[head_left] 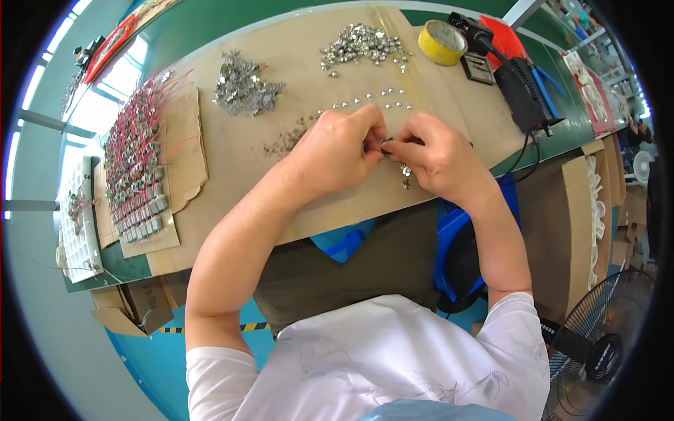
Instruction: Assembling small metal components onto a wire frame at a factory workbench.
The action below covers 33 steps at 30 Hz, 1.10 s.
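Observation:
My left hand (340, 144) and my right hand (439, 147) meet above the cardboard-covered table, fingertips almost touching. Both are closed in a pinch around a small dark metal part (385, 144), mostly hidden by the fingers. Just below the right fingertips lie a few small shiny metal pieces (406, 174). Beyond the hands, small silver domed pieces (388, 106) are set out in loose rows. Farther back is a heap of similar shiny pieces (361, 46). A heap of flat, jagged silver pieces (246, 85) sits to the left, with tiny brown bits (284, 142) scattered nearer my left forearm.
Small motors with red wires (137, 168) stand packed on cardboard at the left. A yellow tape roll (442, 43) lies at the back right, near a black corded box (521, 95) and blue-handled pliers (547, 83). A black fan (600, 351) stands at lower right.

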Each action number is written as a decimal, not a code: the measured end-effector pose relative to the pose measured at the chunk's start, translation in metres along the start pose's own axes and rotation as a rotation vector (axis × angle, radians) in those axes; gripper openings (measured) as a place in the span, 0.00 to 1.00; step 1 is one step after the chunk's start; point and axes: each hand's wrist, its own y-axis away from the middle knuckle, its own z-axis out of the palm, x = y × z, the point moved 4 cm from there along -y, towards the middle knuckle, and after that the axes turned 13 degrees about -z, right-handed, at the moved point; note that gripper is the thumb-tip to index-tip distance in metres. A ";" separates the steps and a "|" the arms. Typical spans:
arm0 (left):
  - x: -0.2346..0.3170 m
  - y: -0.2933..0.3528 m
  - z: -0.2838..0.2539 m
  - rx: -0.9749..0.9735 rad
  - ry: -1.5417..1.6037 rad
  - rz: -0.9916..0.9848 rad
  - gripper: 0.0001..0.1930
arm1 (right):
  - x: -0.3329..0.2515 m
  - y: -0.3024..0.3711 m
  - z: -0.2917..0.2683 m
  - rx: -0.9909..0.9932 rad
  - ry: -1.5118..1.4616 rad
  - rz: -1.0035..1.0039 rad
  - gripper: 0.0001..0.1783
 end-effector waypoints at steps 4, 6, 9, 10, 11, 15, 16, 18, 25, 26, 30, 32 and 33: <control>0.000 0.001 0.002 -0.023 -0.003 -0.044 0.12 | 0.003 0.003 0.001 -0.008 -0.033 0.005 0.09; -0.002 0.002 0.001 -0.014 -0.016 -0.096 0.12 | 0.006 0.005 0.004 0.008 -0.050 -0.006 0.08; 0.003 0.003 -0.003 -0.038 -0.011 -0.141 0.11 | 0.007 0.003 0.002 0.007 0.007 -0.001 0.08; 0.000 0.004 -0.006 -0.008 0.015 -0.176 0.11 | 0.007 0.001 0.000 0.035 0.014 0.032 0.09; -0.003 0.003 -0.008 0.021 0.041 -0.214 0.11 | 0.008 0.000 -0.001 0.064 0.019 0.064 0.10; -0.009 -0.003 -0.011 -0.069 0.277 -0.384 0.12 | 0.000 -0.006 -0.010 0.164 -0.012 -0.030 0.14; -0.010 -0.004 -0.013 -0.075 0.278 -0.378 0.12 | 0.001 -0.007 -0.008 0.164 -0.006 -0.025 0.14; -0.014 -0.004 -0.016 -0.080 0.288 -0.414 0.12 | 0.002 -0.010 -0.001 0.164 0.017 -0.118 0.15; -0.010 -0.006 -0.030 -0.182 0.384 -0.565 0.12 | 0.009 -0.022 0.007 0.153 -0.034 -0.118 0.11; -0.011 -0.007 -0.030 -0.188 0.390 -0.562 0.12 | 0.010 -0.023 0.006 0.155 -0.044 -0.087 0.11; -0.016 -0.007 -0.042 -0.187 0.404 -0.550 0.13 | 0.014 -0.035 0.005 0.111 -0.153 -0.045 0.11; -0.023 -0.008 -0.053 -0.161 0.408 -0.513 0.13 | 0.018 -0.041 0.008 0.098 -0.180 -0.044 0.10; -0.024 -0.009 -0.060 -0.119 0.364 -0.526 0.13 | 0.020 -0.042 0.009 0.084 -0.184 -0.025 0.10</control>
